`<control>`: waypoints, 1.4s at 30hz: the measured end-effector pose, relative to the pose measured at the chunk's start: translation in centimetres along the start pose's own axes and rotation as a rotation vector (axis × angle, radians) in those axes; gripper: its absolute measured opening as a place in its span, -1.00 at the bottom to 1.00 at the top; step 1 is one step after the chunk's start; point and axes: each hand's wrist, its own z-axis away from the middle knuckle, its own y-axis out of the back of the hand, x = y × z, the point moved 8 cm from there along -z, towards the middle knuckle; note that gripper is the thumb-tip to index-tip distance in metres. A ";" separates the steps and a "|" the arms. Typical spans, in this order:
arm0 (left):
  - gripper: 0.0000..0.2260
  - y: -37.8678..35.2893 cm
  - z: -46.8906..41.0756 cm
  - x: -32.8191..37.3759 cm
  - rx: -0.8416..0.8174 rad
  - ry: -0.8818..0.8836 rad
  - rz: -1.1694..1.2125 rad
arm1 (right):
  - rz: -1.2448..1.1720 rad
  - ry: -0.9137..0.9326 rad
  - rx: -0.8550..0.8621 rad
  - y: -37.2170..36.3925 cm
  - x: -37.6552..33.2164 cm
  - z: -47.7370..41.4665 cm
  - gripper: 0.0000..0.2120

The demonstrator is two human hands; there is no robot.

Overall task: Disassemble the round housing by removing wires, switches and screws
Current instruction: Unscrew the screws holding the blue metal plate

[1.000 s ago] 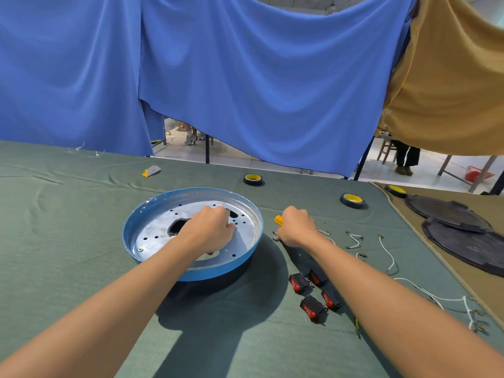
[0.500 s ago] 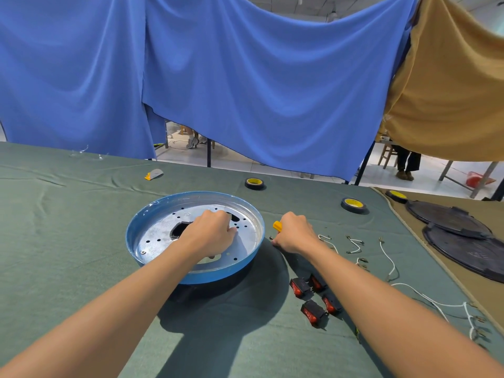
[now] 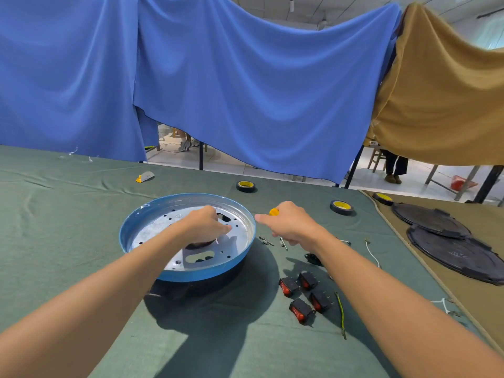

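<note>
The round housing (image 3: pixel 131 236), blue-rimmed with a perforated silver plate inside, sits on the green cloth. My left hand (image 3: pixel 204 225) rests inside it with fingers curled down on the plate; what the fingertips hold is hidden. My right hand (image 3: pixel 289 225) hovers just right of the rim and grips a tool with a yellow handle (image 3: pixel 273 212). Two small screws (image 3: pixel 266 240) lie under that hand. Several black and red switches (image 3: pixel 289 286) lie near my right forearm, with a green-yellow wire (image 3: pixel 341 315) beside them and a white wire (image 3: pixel 372 253) further right.
Two tape rolls (image 3: pixel 246 186) (image 3: pixel 341 206) lie behind the housing and a third (image 3: pixel 383 198) on the tan cloth. Black round covers (image 3: pixel 452 249) are stacked at the right. A small grey and yellow piece (image 3: pixel 145 177) lies far left. Blue and tan curtains hang behind.
My right hand has lifted off the cloth with the yellow-handled tool and moved towards the housing rim, uncovering the screws. My left hand stays on the plate.
</note>
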 end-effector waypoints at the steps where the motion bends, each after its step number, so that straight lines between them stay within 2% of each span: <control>1: -0.66 0.6 0.3 0.1 -0.004 -0.012 -0.036 | 0.001 -0.013 -0.064 -0.5 -0.3 0.9 -0.57; 4: -0.69 1.8 1.4 -0.5 -0.018 -0.037 -0.121 | 0.029 -0.006 -0.150 -2.3 -1.1 2.8 -0.74; 7: -0.63 1.9 2.9 -1.7 -0.040 -0.055 -0.186 | 0.029 0.017 -0.106 -3.3 -2.0 2.9 -0.93; 11: -0.59 1.9 4.1 -1.8 -0.049 -0.105 -0.198 | 0.080 0.023 -0.021 -3.4 -2.2 1.5 -0.85; 16: -0.61 1.0 4.6 -0.3 -0.063 -0.142 -0.200 | 0.010 0.049 0.091 -3.3 -2.4 -0.3 -0.82; 19: -0.59 0.8 4.7 0.0 -0.113 -0.143 -0.231 | 0.058 0.026 0.061 -2.6 -2.4 0.3 -0.75; 23: -0.60 0.9 4.7 0.0 -0.087 -0.167 -0.186 | 0.272 0.029 -0.093 -2.2 -2.8 2.1 -0.89; 27: -0.63 0.2 4.9 0.4 -0.120 -0.197 -0.200 | 0.297 0.043 -0.043 -2.6 -3.3 1.7 -0.86; 35: -0.56 0.1 4.9 -0.1 -0.066 -0.222 -0.260 | 0.032 0.130 0.070 -2.0 -2.8 -0.5 -0.60; 39: -0.47 -1.0 5.2 -1.2 -0.140 -0.222 -0.282 | -0.329 0.237 0.219 1.6 -4.0 0.2 -0.63; 42: -0.47 -1.2 5.1 -1.3 -0.135 -0.212 -0.244 | -0.591 0.295 0.203 3.6 -5.7 0.9 -0.61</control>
